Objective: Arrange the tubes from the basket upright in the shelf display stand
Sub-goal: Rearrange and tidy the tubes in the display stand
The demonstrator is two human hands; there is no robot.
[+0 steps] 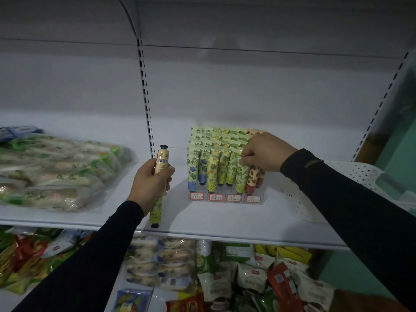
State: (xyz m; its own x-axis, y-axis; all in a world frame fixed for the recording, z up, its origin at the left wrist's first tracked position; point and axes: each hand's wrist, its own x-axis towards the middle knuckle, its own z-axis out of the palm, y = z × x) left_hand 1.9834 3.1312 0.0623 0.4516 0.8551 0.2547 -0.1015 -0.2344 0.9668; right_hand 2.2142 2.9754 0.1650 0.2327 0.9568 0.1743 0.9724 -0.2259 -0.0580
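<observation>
A clear display stand (227,198) with red-framed price labels sits on the white shelf (202,224), filled with rows of upright patterned tubes. My right hand (265,152) pinches the top of a green tube (242,179) in the front row, right of centre. To the stand's left, my left hand (149,183) grips two tubes: a cream tube (162,159) with its black cap up and a green tube (156,210) with its cap down. The white perforated basket (299,203) stands at the right, mostly hidden behind my right arm.
Clear bags of green-packaged goods (56,172) lie on the shelf at the left. A slotted upright (146,97) runs down the back wall. The shelf below holds several snack packs (236,278).
</observation>
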